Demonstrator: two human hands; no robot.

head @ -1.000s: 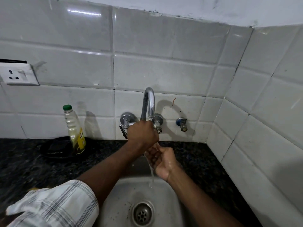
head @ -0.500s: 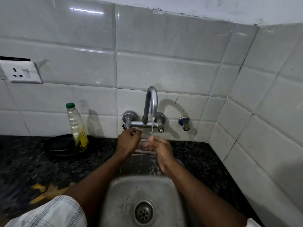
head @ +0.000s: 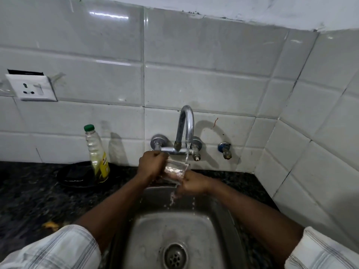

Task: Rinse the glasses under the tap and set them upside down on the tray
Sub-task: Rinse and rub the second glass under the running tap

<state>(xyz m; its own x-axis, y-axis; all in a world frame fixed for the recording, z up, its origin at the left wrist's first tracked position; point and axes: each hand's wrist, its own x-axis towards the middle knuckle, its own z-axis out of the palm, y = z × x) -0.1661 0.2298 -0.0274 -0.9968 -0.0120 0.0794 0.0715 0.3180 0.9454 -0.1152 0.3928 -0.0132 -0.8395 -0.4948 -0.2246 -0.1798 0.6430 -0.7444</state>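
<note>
Clear glass (head: pixel 175 169), tilted under the tap (head: pixel 186 123) stream, is clamped by left grip (head: pixel 150 166) and right grip (head: pixel 192 183).

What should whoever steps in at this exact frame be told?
Left hand: grips the glass at its left end.
Right hand: holds the same glass from the right and below.
The glass is tilted under the tap, with the running water hitting it and spilling into the sink.
Done: this glass is mid-rinse.
Left: finish the rinse and set the glass upside down on the tray. No tray or other glasses can be made out in view, so find them first.
</note>
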